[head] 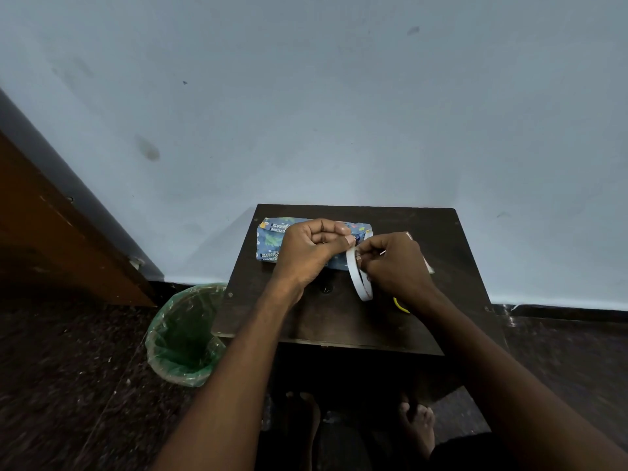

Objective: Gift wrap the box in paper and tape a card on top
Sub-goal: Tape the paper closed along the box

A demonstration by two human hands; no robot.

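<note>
While my two hands meet above the table (339,321), I hold a roll of white tape (359,277) between them. My right hand (396,263) has its fingers curled round the roll, which stands on edge and hangs down below my knuckles. My left hand (311,248) is curled too, thumb against forefinger just beside the top of the roll; it looks to be pinching the loose end of the tape, though the end itself is too small to make out clearly.

The box (272,243) lies behind my hands at the far side of the table, near the wall (306,96). It is covered in blue paper printed with green leaves, and my left hand hides its middle. Its right end shows between my hands, close to the roll.

A pale flat thing pokes out past my right hand at the table's right side; I cannot tell whether it is the card. A bit of something yellow (402,305) shows on the table just under my right wrist.

On the floor to the left of the table stands a bin (183,338) lined with a green bag. My bare feet (419,426) show below the table's near edge.
</note>
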